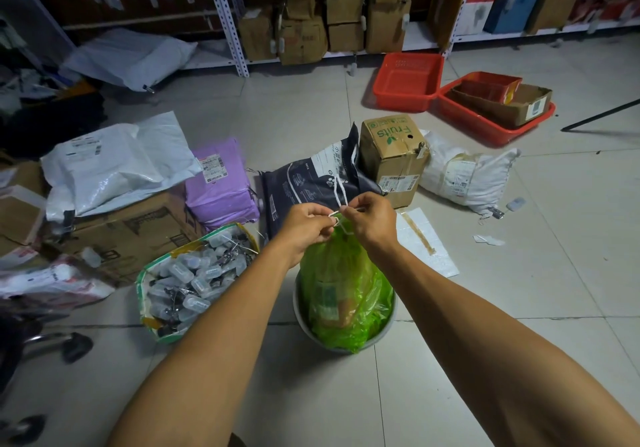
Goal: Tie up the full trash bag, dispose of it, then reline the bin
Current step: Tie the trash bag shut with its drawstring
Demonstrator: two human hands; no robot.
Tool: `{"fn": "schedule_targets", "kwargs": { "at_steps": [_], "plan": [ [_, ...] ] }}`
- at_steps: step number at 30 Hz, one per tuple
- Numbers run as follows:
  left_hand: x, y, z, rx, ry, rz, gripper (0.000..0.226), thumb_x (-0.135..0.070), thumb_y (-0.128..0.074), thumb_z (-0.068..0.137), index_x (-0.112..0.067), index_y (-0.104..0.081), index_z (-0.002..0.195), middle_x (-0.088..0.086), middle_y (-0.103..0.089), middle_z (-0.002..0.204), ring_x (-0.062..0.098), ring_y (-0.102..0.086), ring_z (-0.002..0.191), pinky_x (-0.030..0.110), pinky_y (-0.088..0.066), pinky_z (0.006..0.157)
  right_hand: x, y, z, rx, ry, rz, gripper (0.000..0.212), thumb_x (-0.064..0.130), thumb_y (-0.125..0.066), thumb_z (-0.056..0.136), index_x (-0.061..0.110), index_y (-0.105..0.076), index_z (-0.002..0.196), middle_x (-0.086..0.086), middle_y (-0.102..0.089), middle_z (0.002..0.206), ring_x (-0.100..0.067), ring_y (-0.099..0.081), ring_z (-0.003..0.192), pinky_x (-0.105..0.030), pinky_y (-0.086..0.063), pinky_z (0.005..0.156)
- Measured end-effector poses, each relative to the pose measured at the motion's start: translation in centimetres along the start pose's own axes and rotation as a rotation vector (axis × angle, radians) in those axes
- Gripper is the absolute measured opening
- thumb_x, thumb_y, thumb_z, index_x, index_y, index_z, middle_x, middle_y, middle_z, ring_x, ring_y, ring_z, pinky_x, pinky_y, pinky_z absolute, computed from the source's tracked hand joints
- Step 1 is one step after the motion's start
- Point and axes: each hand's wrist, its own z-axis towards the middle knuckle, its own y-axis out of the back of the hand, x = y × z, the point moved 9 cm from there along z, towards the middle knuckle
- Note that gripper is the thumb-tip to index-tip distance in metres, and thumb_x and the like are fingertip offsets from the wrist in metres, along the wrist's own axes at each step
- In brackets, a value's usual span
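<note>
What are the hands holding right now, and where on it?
Both the left hand and right hand pinch the white drawstring at the green trash bag's gathered top.

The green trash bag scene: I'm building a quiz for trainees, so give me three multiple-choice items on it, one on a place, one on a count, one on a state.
1. Where is the green trash bag?
A. In the grey bin
B. On a shelf
C. In a red basket

2. How many red baskets are on the floor?
A. One
B. Two
C. Four

3. What are the hands doing?
A. Hanging idle
B. Pinching the white drawstring
C. Lifting a box

Answers: 1 A, the bin's rim shows around the bag's base. 2 B, two sit side by side near the shelves. 3 B, the left hand and right hand pinch it above the gathered bag mouth.
</note>
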Motion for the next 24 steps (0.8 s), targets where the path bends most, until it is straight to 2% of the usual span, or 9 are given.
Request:
{"fn": "schedule_targets", "kwargs": {
  "at_steps": [4,8,12,15,19,22,24],
  "plan": [
    [-0.1,0.0,0.0,0.004,-0.038,0.063,0.01,-0.002,-0.065,0.088,-0.012,-0.066,0.085,0.005,-0.064,0.076,0.01,-0.06,0.067,0.023,-0.054,0.067,0.2,-1.1,-0.1,0.071,0.063,-0.041,0.01,0.021,-0.071,0.084,0.013,-0.072,0.078,0.001,-0.07,0.07,-0.013,-0.064,0.064,-0.034,-0.054,0.062],
    [-0.2,0.3,0.0,-0.007,-0.057,0.066,0.013,-0.004,-0.064,0.089,-0.015,-0.066,0.083,0.004,-0.064,0.078,0.01,-0.06,0.069,0.024,-0.053,0.069,0.0,-2.2,0.0,0.149,0.081,-0.078,0.015,0.022,-0.064,0.087,0.014,-0.076,0.086,0.001,-0.073,0.076,-0.008,-0.061,0.064,-0.026,-0.048,0.062],
    [-0.1,0.7,0.1,-0.04,-0.05,0.018,0.01,-0.001,-0.063,0.089,-0.011,-0.065,0.088,0.005,-0.066,0.08,0.011,-0.062,0.071,0.022,-0.054,0.068,0.6,-2.8,-0.7,0.272,0.158,-0.137,0.02,0.012,-0.058,0.087,0.012,-0.077,0.094,-0.002,-0.074,0.079,-0.005,-0.06,0.066,-0.023,-0.045,0.063],
    [0.1,0.8,0.2,-0.043,-0.037,-0.005,0.01,-0.001,-0.063,0.09,-0.008,-0.065,0.095,0.006,-0.066,0.082,0.01,-0.062,0.073,0.022,-0.054,0.071,0.9,-3.1,-1.2,0.341,0.173,-0.134,0.027,0.013,-0.055,0.087,0.016,-0.077,0.102,-0.003,-0.077,0.091,-0.009,-0.067,0.078,-0.026,-0.052,0.068],
    [-0.1,0.8,0.0,-0.03,-0.052,-0.013,0.011,0.001,-0.063,0.089,-0.009,-0.064,0.094,0.005,-0.066,0.081,0.011,-0.061,0.072,0.021,-0.052,0.068,0.3,-3.5,-1.4,0.413,0.157,-0.118,0.019,0.022,-0.061,0.09,0.018,-0.078,0.098,-0.002,-0.077,0.086,-0.021,-0.072,0.086,-0.038,-0.056,0.077],
    [-0.4,1.0,0.0,-0.03,-0.064,-0.005,0.013,0.002,-0.062,0.09,-0.01,-0.058,0.094,0.008,-0.067,0.082,0.015,-0.063,0.073,0.021,-0.053,0.064,-0.1,-3.7,-1.4,0.444,0.135,-0.125,0.015,0.018,-0.064,0.091,0.015,-0.078,0.097,-0.001,-0.077,0.087,-0.016,-0.069,0.081,-0.035,-0.055,0.08],
    [-0.7,1.3,0.1,-0.046,-0.105,0.063,0.018,0.004,-0.06,0.09,-0.013,-0.055,0.087,0.009,-0.064,0.081,0.015,-0.061,0.071,0.02,-0.052,0.06,0.1,-3.3,-1.3,0.401,0.138,-0.182,0.016,0.02,-0.063,0.092,0.013,-0.077,0.093,-0.002,-0.074,0.081,-0.011,-0.062,0.073,-0.031,-0.051,0.073]
  ]
}}
